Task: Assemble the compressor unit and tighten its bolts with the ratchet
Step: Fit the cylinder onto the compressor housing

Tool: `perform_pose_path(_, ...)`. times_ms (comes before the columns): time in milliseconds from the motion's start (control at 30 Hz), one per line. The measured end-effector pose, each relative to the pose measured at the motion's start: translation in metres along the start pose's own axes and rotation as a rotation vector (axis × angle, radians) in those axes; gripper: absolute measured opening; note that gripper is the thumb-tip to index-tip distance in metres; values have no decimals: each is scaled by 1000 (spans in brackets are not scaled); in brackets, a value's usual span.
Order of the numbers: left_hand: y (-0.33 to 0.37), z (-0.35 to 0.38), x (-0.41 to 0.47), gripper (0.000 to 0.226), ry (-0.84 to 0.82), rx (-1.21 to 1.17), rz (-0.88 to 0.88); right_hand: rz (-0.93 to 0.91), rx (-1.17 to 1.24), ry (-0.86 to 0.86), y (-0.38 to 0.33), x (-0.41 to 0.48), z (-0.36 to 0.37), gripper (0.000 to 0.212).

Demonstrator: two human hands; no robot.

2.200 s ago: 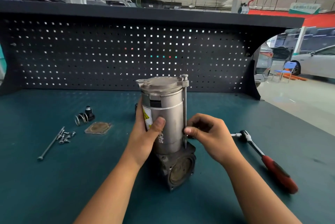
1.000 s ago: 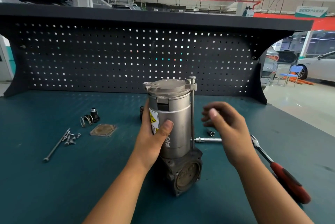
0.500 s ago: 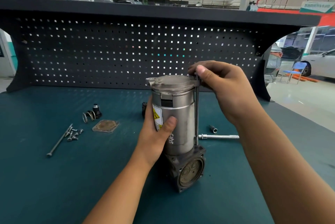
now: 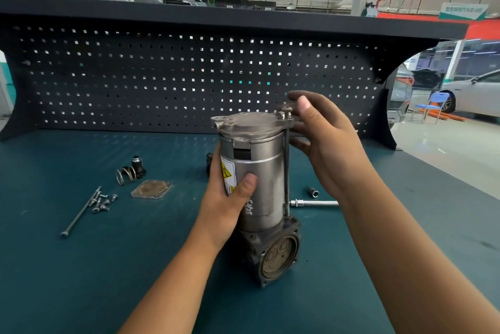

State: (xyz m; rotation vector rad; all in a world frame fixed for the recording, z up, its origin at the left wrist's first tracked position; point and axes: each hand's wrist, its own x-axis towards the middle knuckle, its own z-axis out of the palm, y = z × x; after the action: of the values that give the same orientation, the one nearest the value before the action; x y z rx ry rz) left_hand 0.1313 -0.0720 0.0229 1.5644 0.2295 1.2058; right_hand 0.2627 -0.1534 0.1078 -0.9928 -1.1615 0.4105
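Observation:
The compressor unit (image 4: 259,171) stands upright on the bench, a silver cylinder over a dark square base (image 4: 276,252). My left hand (image 4: 230,193) grips the cylinder's left side, thumb on the front. A long bolt (image 4: 286,166) runs down the cylinder's right side, its head sticking up above the top cap. My right hand (image 4: 324,139) hovers just right of the bolt head, fingers spread, thumb close to the head. The ratchet's extension bar (image 4: 313,202) lies behind my right forearm, which hides the handle. A small socket (image 4: 313,191) lies near it.
On the left of the green bench lie a second long bolt (image 4: 81,212), several short screws (image 4: 102,202), a cover plate (image 4: 151,189), a spring (image 4: 125,174) and a black fitting (image 4: 138,164). A black pegboard (image 4: 162,76) closes the back.
My right hand left the bolt's lower shaft, rose to the bolt head, pinched it, and now has its fingers spread beside it. My left hand kept its grip on the cylinder.

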Motion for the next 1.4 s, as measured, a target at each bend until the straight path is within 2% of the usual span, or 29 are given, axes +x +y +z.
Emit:
perform_pose_path(67, 0, 0, 0, 106, -3, -5, -5, 62, -110, 43, 5, -6, -16, 21)
perform_pose_path(100, 0, 0, 0, 103, -2, -1, -4, 78, -246, 85, 8, -10, -28, 16)
perform_pose_path(200, 3, 1, -1, 98, -1, 11, -4, 138, -857, 167, 17, -25, -78, 12)
perform_pose_path(233, 4, 1, -1, 99, 0, 10, -5, 216, -1052, 150, 19, -30, -97, 16)
perform_pose_path(300, 4, 1, -1, 104, 0, 2, -16, 484, -1373, 58, 22, -41, -131, 28)
perform_pose_path(367, 3, 0, -1, 115, -4, -1, -32, 739, -1568, -65, 27, -54, -158, 37)
perform_pose_path(400, 3, 0, -1, 121, -7, 1, -38, 807, -1604, -108, 31, -58, -167, 39)
perform_pose_path(467, 4, 0, -1, 128, -13, 6, -51, 860, -1589, -137, 38, -64, -178, 38)
perform_pose_path(567, 6, 1, -1, 116, -21, 17, -56, 901, -1543, -135, 42, -68, -178, 36)
perform_pose_path(600, 6, 2, -1, 111, -14, 23, -56, 870, -1576, -118, 45, -69, -176, 36)
perform_pose_path(667, 4, 3, -1, 96, 8, 35, -41, 664, -1586, -2, 46, -71, -163, 34)
perform_pose_path(733, 4, 5, -1, 83, 20, 37, -33, 446, -1262, 12, 45, -69, -137, 30)
perform_pose_path(800, 5, 5, 0, 82, 29, 37, -41, 479, -715, -192, 39, -69, -95, 43)
perform_pose_path(833, 5, 5, 0, 83, 33, 37, -46, 520, -547, -306, 37, -69, -75, 57)
perform_pose_path(867, 5, 5, 0, 84, 36, 40, -50, 535, -490, -392, 38, -70, -60, 68)
perform_pose_path(900, 5, 4, 0, 85, 37, 43, -51, 512, -475, -450, 43, -70, -48, 71)
perform_pose_path(967, 6, 3, 1, 87, 35, 53, -56, 412, -493, -455, 50, -71, -32, 55)
perform_pose_path(1033, 8, 2, 3, 87, 21, 64, -67, 355, -530, -344, 55, -74, -24, 39)
perform_pose_path(1100, 11, -3, 6, 84, 6, 61, -82, 358, -524, -246, 59, -79, -18, 33)
perform_pose_path(1233, 18, -21, 7, 80, -10, 53, -109, 345, -493, -193, 63, -87, 0, 27)
perform_pose_path(1400, 33, -42, 3, 107, -64, 94, -132, 340, -454, -162, 67, -98, 26, 30)
